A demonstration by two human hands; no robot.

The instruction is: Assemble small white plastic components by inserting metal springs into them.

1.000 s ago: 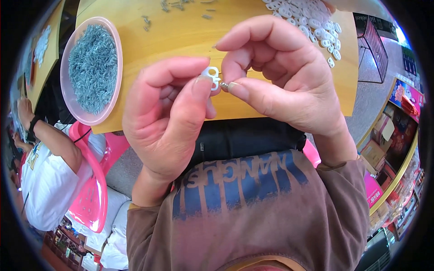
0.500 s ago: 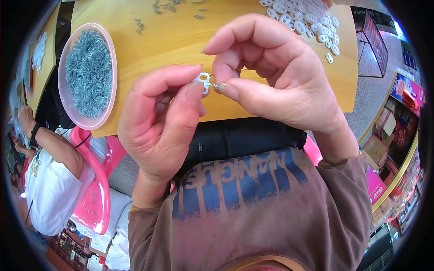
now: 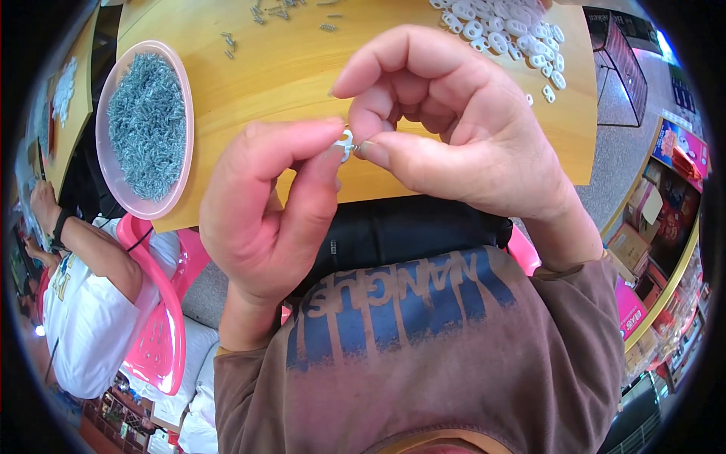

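Between the thumb and forefinger of my left hand (image 3: pixel 265 204) is a small white plastic piece (image 3: pixel 345 144) with rounded holes, mostly covered by the fingertips. My right hand (image 3: pixel 469 144) pinches a tiny coiled metal spring (image 3: pixel 357 148) against the right side of that piece. Most of the spring is hidden by the right thumb and forefinger. The other right fingers curl loosely above. Both hands are over the near edge of the wooden table (image 3: pixel 272 83).
A pink oval basin (image 3: pixel 189 129) full of small metal springs stands at the table's left. Several loose springs (image 3: pixel 276 13) lie at the far side. White plastic pieces (image 3: pixel 522 34) are heaped far right. A person (image 3: pixel 91 303) sits at left by a pink chair (image 3: pixel 162 340).
My left fingers have closed further over the white piece, which has turned and shows less. The right thumb and forefinger have come slightly nearer to it with the spring.
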